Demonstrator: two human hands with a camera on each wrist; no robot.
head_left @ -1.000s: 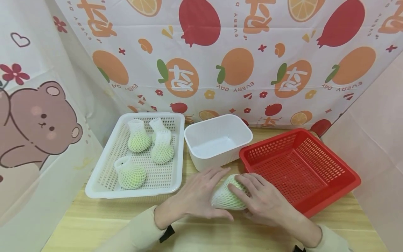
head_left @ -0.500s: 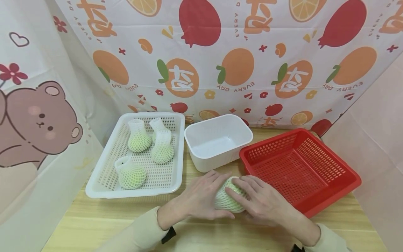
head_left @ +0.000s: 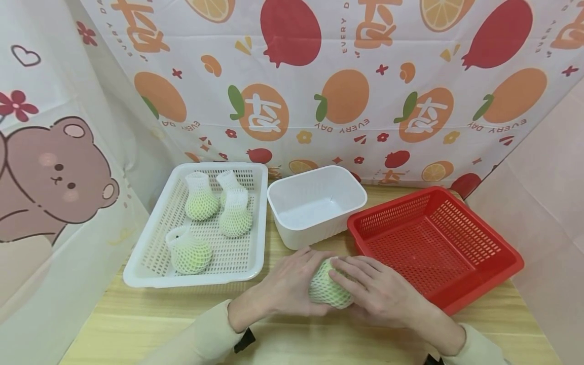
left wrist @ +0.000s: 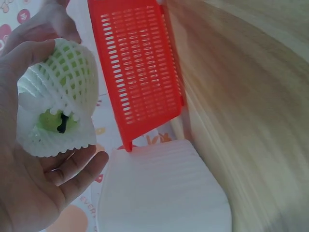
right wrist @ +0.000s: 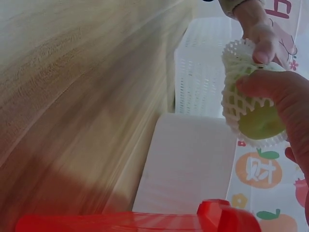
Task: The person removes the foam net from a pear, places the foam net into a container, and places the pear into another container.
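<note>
White basket far L, 4 netted fruits inside. L hand cups held fruit, btwn hands over table. Lies roughly sideways: stem twd L hand, bare bottom twd R; both equally nr. White tub just behind. R hand grips other end. Red basket just beside, may block R side.

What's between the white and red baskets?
In the head view, the white tub stands between them; in front of it, the left hand and right hand hold a netted fruit.
</note>
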